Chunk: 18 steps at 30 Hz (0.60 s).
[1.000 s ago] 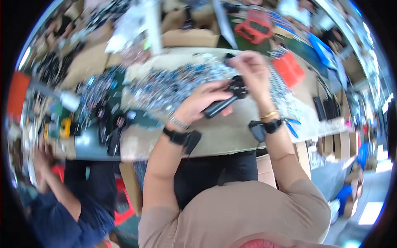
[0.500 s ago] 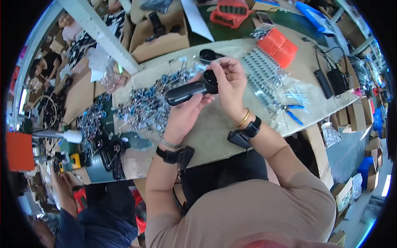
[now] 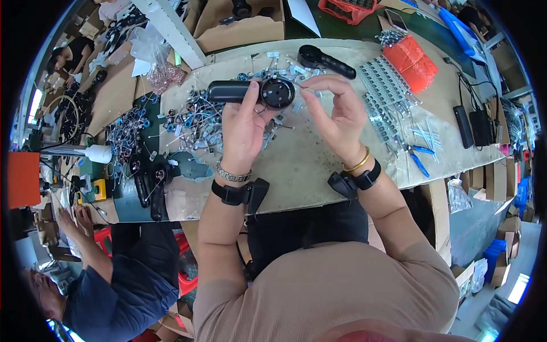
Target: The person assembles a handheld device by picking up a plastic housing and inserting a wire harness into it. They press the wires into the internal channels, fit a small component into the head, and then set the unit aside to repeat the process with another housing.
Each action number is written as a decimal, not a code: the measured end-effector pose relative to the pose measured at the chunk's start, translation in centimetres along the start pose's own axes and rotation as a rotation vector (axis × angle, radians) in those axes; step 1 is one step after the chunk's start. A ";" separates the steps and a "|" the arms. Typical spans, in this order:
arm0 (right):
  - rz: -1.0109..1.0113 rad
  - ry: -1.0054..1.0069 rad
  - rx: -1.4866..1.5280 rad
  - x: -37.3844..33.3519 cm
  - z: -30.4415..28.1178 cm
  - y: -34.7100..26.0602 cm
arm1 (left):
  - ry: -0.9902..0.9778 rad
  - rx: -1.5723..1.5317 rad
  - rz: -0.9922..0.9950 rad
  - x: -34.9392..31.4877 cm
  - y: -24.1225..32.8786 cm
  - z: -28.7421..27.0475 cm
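You are working over a cardboard-covered surface [image 3: 307, 171]; its near edge is passing beneath your forearms, and its bare middle is leaving open room between your wrists. A co-worker [image 3: 119, 290] in dark blue is occupying the place at your left, well apart from your arms. Along the far side, a pale post [image 3: 171, 34] is standing beside an open cardboard box [image 3: 245, 37], closing off that edge. A heap of wired components [image 3: 196, 117] is crowding the room left of your left hand [image 3: 242, 128] and spreading behind it, while a sheet of small metal parts [image 3: 384, 82] is filling the space beyond your right hand [image 3: 342, 117].

Your hands are lifting clear of the surface: the left is gripping a black fan-like housing [image 3: 231, 91], thumb across its front, with the handle pointing left and the round head facing up at the right. Your right hand is half curling, thumb and index tips nearly meeting just beside that head; whether they are pinching something is too small to tell. A second black housing [image 3: 327, 61] is lying behind them, and blue-handled pliers [image 3: 420, 165] are resting near the right front edge.
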State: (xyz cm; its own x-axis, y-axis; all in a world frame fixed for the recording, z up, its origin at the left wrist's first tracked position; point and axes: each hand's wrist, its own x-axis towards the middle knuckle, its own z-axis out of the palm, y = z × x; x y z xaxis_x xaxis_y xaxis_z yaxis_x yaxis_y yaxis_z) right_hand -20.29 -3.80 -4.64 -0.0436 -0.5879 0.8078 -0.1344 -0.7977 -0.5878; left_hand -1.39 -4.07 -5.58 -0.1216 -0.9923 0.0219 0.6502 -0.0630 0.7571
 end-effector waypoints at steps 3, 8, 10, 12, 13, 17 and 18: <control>-0.107 -0.113 -0.094 0.3 -0.2 -0.4 | 0.052 -0.001 0.034 0.2 0.0 0.0; -0.162 -0.185 -0.135 0.3 0.1 -0.5 | 0.079 0.001 0.062 0.2 0.0 -0.1; -0.174 -0.197 -0.162 0.5 0.0 -0.5 | 0.062 0.016 0.063 0.4 0.0 -0.3; -0.181 -0.221 -0.179 0.6 -0.1 -0.5 | 0.054 0.024 0.064 0.4 0.0 -0.3; -0.190 -0.244 -0.197 0.7 -0.1 -0.5 | 0.051 0.016 0.061 0.4 0.1 -0.3; -0.187 -0.278 -0.213 0.7 -0.1 -0.5 | 0.058 -0.012 0.061 0.4 0.2 0.0; -0.181 -0.283 -0.213 0.7 0.0 -0.5 | 0.072 -0.024 0.067 0.4 0.2 0.1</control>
State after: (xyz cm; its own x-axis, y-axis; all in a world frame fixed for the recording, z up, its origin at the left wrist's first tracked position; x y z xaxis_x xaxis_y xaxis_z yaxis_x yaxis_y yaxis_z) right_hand -20.29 -3.81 -3.74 0.2702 -0.4776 0.8360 -0.3184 -0.8638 -0.3905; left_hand -1.37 -4.42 -5.32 -0.0242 -0.9994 0.0244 0.6728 0.0018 0.7398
